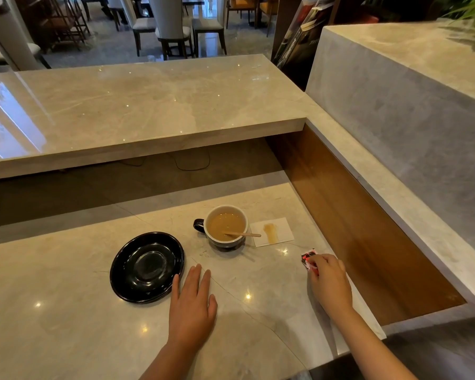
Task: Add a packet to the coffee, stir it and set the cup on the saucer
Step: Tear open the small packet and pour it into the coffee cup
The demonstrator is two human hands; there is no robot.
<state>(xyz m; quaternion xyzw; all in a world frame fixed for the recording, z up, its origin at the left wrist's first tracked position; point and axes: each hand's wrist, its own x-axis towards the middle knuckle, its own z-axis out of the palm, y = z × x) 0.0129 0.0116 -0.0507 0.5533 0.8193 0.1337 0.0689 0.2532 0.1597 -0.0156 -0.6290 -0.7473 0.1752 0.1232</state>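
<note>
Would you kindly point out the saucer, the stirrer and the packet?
saucer [137,259]: head view, left inner slope.
stirrer [247,234]: head view, wooden shaft over the rim.
packet [307,256]: head view, exposed red end.

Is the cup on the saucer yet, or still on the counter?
Still on the counter. The cup stands upright beyond and right of the empty black saucer, apart from it, with the wooden stirrer resting inside.
</note>
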